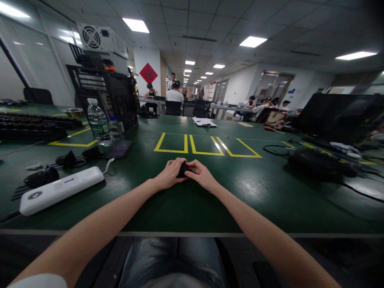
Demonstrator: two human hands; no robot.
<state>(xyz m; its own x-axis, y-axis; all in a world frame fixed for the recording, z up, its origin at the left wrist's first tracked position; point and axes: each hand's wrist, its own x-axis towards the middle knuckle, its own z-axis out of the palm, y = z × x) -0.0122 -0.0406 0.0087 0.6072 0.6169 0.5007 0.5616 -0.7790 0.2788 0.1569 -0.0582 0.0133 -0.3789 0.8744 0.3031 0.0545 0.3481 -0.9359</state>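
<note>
A small black rounded object point(182, 170) is held between my two hands, low over the green table point(192, 208); its exact kind I cannot make out. My left hand point(170, 173) wraps round it from the left, covering much of it. From the right, my right hand point(200, 173) pinches its edge with thumb and fingers. Just beyond my hands, yellow tape outlines point(172, 151) mark the tabletop.
To the left lie a white power strip point(64, 188), a water bottle point(98, 122) and a black computer case point(117, 100). On the right are a black pouch point(318, 164) with cables and a monitor point(336, 116). Papers point(204, 122) lie farther back; several people sit beyond.
</note>
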